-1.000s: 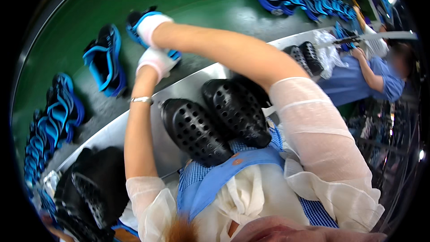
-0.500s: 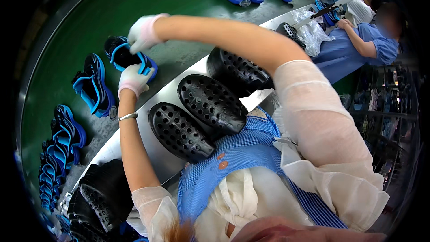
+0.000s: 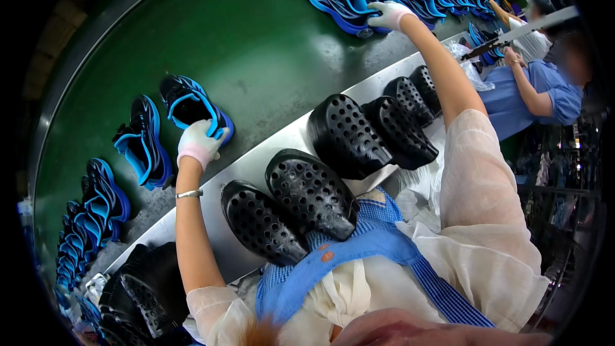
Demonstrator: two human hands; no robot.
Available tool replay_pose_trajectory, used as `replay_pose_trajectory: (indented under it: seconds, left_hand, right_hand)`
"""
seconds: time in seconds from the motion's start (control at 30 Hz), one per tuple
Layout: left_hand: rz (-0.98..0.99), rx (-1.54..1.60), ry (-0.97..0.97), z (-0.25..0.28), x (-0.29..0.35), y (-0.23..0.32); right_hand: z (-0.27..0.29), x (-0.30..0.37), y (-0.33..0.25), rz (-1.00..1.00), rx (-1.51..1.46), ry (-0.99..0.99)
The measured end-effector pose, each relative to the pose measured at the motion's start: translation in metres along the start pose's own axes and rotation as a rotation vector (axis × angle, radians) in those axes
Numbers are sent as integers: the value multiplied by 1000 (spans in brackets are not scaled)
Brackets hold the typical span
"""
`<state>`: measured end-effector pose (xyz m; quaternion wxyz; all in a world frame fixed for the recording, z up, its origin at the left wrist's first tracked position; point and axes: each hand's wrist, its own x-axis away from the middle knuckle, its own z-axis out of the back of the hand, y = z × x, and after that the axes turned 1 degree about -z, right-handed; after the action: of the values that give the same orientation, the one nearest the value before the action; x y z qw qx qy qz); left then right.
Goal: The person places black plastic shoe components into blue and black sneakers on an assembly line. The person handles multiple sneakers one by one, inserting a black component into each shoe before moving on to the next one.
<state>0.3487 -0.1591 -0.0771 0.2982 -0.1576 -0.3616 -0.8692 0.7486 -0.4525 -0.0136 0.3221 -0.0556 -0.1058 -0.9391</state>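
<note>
The green counter (image 3: pixel 243 51) has black perforated forms (image 3: pixel 349 131) along its metal near edge; my right forearm (image 3: pixel 442 67) passes close to them, so a low swing could knock one. A tight shoe row (image 3: pixel 413 3) stretches toward the right end; tugging its first shoe (image 3: pixel 336 8) could drag the neighbour. Near the edge, further left, sits a lone shoe (image 3: pixel 189 102). My left hand (image 3: pixel 200 143) has its grip curled on that heel collar; lifting by it alone could tip the shoe. My right hand (image 3: pixel 389 16) reaches the first shoe's heel, its grip's closure unclear.
</note>
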Motion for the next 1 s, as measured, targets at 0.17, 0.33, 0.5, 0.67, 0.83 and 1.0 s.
replay_pose_trajectory:
  seconds: [0.17,0.33,0.5,0.67,0.83,1.0]
  left_hand:
    - [-55,-13,9,1,0,-1]
    - [-90,-29,34,-1,-2,-1]
    - [-55,3,26,-1,-2,-5]
    - [-93,-104,24,0,0,-7]
    - [-68,-43,37,1,4,-8]
    - [-64,78,149,-11,3,-20]
  right_hand:
    - [-5,-21,-3,-14,-32,-181]
    - [-6,-31,-33,39,-93,-167]
    - [8,-4,-119,264,-145,-185]
    - [6,37,-191,471,-167,-118]
    - [18,71,-224,575,-242,-258]
    - [50,104,-179,670,-390,-110]
